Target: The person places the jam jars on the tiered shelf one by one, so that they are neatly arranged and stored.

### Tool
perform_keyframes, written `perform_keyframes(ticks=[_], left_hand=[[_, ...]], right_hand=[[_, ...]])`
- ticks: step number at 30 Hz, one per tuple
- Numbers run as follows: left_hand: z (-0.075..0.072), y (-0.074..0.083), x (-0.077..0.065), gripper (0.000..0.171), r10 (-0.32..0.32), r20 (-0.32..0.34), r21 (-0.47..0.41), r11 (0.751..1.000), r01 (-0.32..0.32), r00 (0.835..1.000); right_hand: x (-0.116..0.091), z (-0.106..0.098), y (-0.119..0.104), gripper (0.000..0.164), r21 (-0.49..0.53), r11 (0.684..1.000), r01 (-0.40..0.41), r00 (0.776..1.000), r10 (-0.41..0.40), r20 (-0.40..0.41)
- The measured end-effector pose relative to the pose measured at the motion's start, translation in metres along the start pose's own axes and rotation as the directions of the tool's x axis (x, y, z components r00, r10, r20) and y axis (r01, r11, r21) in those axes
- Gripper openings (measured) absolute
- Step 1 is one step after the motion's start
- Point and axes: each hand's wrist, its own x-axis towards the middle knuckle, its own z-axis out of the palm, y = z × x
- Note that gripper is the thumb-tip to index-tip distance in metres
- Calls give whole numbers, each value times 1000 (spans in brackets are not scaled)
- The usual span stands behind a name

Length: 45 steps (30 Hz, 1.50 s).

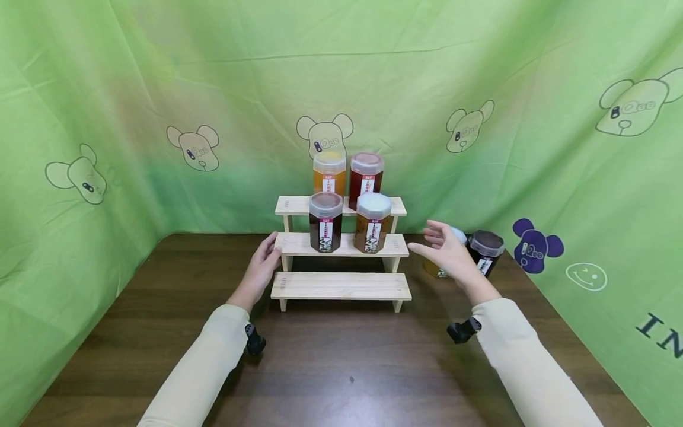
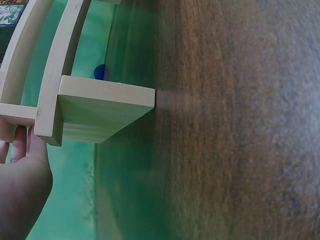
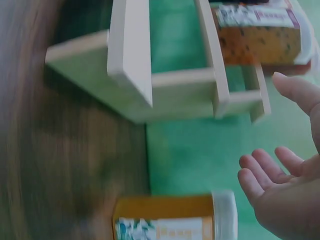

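A three-step wooden display stand (image 1: 341, 286) stands on the table. My left hand (image 1: 259, 270) holds the left end of its middle step, the fingers partly hidden by the wood in the left wrist view. On the middle step are a dark jar (image 1: 326, 228) and a brown speckled jar (image 1: 372, 231). The top step carries an orange jar (image 1: 329, 172) and a red jar (image 1: 366, 178). My right hand (image 1: 448, 252) is off the stand's right end, thumb and fingers apart, nothing between them. Behind it, partly hidden, a yellow-orange jar (image 3: 165, 220) stands on the table.
Beside the yellow-orange jar at the right stands another dark jar (image 1: 485, 249), near the green cloth (image 1: 405, 71) that hangs behind and along both sides of the brown table (image 1: 347, 367). The bottom step of the stand shows bare wood.
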Motion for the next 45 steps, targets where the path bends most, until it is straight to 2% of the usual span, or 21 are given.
perform_keyframes(ticks=[9,16,22,28,33,36,41,45], left_hand=[[0,2,-1,55,9,14,-19,1000,-8,1000],[0,2,-2,54,4,3,5,1000,-4,1000],[-1,-1,-1,54,-9,-2,-3,1000,9,1000],[0,-3,-1,54,8,2,-16,1000,-8,1000],[0,-2,-1,54,4,5,-1,1000,-4,1000],[0,-1,-1,54,7,9,-2,1000,-7,1000],[0,0,-1,54,12,5,-11,1000,-11,1000],[0,0,-1,55,3,8,-7,1000,-3,1000]], right_hand=[[-7,-38,15,95,-34,999,-37,997,35,-66],[-7,-52,28,92,-35,998,-49,993,45,-111],[-7,-51,39,92,-82,993,-81,989,70,-134],[-7,-48,46,94,-105,989,-106,984,89,-155],[-3,-45,52,97,-112,987,-118,988,106,-110],[0,-43,59,97,-154,982,-113,991,101,-85],[3,-33,71,81,-250,964,-93,993,70,-99],[3,-24,83,79,-222,966,-134,989,116,-94]])
